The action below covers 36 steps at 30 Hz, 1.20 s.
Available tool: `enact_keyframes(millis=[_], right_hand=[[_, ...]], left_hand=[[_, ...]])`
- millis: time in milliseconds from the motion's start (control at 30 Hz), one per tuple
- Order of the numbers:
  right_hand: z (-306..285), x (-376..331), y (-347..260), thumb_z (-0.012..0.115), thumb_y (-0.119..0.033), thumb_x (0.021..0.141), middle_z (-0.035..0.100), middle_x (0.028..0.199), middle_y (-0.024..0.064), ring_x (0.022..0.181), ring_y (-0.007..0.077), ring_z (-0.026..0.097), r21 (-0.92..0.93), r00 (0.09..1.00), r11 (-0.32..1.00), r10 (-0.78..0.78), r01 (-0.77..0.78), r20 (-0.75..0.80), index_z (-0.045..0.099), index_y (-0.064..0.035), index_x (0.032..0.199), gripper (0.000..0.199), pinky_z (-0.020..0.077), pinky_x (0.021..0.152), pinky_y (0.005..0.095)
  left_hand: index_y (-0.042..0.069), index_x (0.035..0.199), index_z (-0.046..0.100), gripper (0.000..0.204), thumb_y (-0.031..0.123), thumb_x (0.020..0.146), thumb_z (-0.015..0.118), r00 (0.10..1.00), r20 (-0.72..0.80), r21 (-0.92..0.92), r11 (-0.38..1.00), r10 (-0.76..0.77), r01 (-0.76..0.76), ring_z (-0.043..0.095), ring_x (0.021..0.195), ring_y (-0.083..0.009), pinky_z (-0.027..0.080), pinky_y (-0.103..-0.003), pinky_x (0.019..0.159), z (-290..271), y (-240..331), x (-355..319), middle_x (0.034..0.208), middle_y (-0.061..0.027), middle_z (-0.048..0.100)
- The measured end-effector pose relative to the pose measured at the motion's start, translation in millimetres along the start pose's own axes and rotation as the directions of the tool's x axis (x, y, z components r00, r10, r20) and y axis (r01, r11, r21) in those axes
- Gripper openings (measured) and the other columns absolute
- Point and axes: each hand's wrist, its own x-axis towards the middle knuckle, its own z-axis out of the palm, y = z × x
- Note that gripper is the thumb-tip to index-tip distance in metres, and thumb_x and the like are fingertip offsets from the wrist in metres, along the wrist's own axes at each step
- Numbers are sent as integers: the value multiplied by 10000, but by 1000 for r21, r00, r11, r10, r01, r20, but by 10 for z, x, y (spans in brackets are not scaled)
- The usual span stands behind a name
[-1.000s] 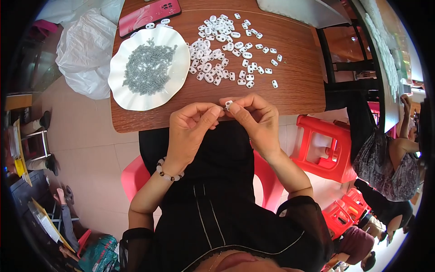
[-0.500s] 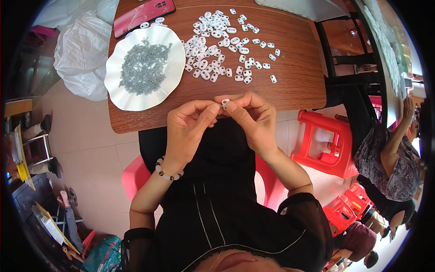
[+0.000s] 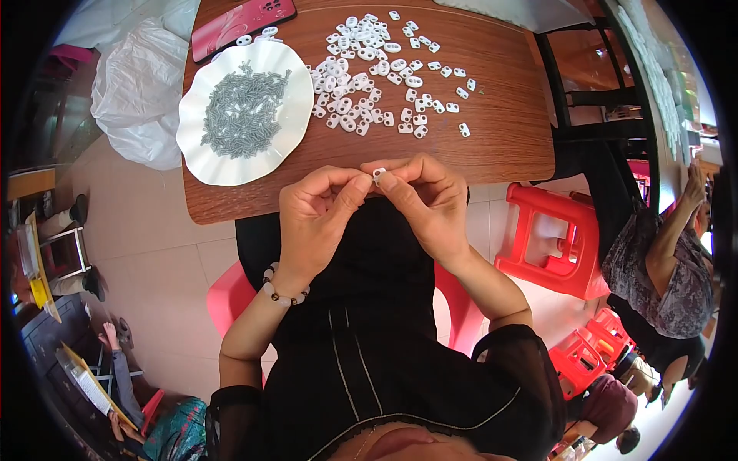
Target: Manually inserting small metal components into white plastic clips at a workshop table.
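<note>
Both hands meet in front of the table's near edge. Between thumb and fingers, my right hand pinches a small white two-holed plastic piece. My left hand is closed in a pinch right beside that piece; whatever its fingertips hold is too small and hidden to make out. Ahead and to the left, a white wavy-rimmed plate bears a heap of small grey screws. Many similar white plastic pieces lie piled and scattered on the brown wooden table.
A pink phone lies at the table's far left, behind the plate. A white plastic bag hangs beside the left edge. Red stools stand to the right, where another person sits. More people are at lower left and lower right.
Both hands have shifted very slightly left and up together, still pinched around the small white piece. The pile and the plate look the same.
</note>
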Motion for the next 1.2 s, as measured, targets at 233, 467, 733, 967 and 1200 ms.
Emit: enact_keyframes(millis=[233,467,733,967,1200], right_hand=[[-4,-2,12,587,8,908,656,1035,160,873,122,637,-70,1000,997,-13,13,2,587,34,857,57,533,776,248],[-19,5,-6,563,36,899,659,1028,204,885,180,656,-111,999,993,-28,30,19,595,43,840,67,548,819,316],[-78,23,-4,562,41,893,653,1047,223,874,197,657,-105,998,994,25,-19,57,600,59,842,66,546,816,324],[-101,37,6,570,24,898,652,1043,225,875,198,658,-116,997,993,42,-33,72,605,60,852,68,548,814,324],[-50,54,-1,577,-8,908,653,1041,215,876,204,675,24,999,998,49,-50,9,606,48,857,81,562,817,339]], left_hand=[[-59,938,673,108,32,886,646,999,-11,110,993,47,-45,594,749,-78,481,-207,681,-22,-31,-2,842,-66,661],[-58,929,682,96,17,877,651,998,-8,121,991,65,-64,582,719,-76,471,-205,647,-27,-46,9,825,-69,658],[-54,920,692,98,25,876,654,998,12,138,989,54,-55,568,703,-68,452,-199,622,-40,-53,31,803,-66,655],[-50,930,693,114,46,882,654,999,32,123,992,20,-24,569,696,-70,457,-202,618,-67,-69,49,795,-68,658],[-41,963,692,208,148,933,608,998,49,15,999,-37,37,592,700,-76,488,-208,637,-94,-91,62,845,-82,699]])
